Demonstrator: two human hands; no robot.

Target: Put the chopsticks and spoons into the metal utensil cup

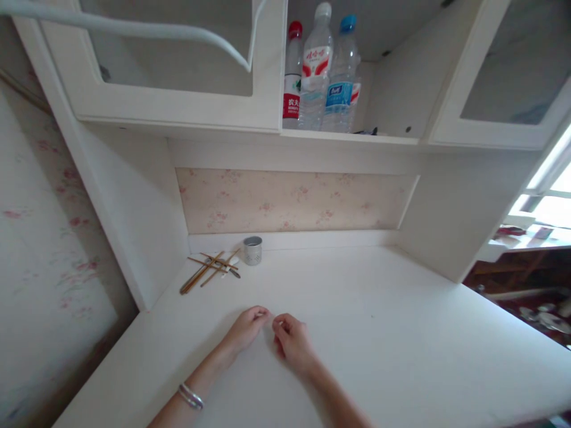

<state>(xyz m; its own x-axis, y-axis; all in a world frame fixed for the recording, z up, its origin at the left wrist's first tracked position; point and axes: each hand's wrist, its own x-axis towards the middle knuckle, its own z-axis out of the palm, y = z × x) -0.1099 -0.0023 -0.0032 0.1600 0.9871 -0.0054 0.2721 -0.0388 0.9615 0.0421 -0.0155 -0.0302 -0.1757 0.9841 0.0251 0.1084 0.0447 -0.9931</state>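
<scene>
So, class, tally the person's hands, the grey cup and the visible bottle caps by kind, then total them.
2 hands: left hand, right hand
1 grey cup
3 bottle caps: red cap, white cap, blue cap
Total: 6

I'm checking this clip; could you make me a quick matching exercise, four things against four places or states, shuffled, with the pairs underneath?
Things
1. Left hand
2. Cup
3. Chopsticks
4. Bottles

Places or states
A. Standing in the open cupboard
B. Lying crossed on the desk
C. On the arm that wears silver bangles
D. Grey, upright on the desk

Pairs
1-C
2-D
3-B
4-A
</scene>
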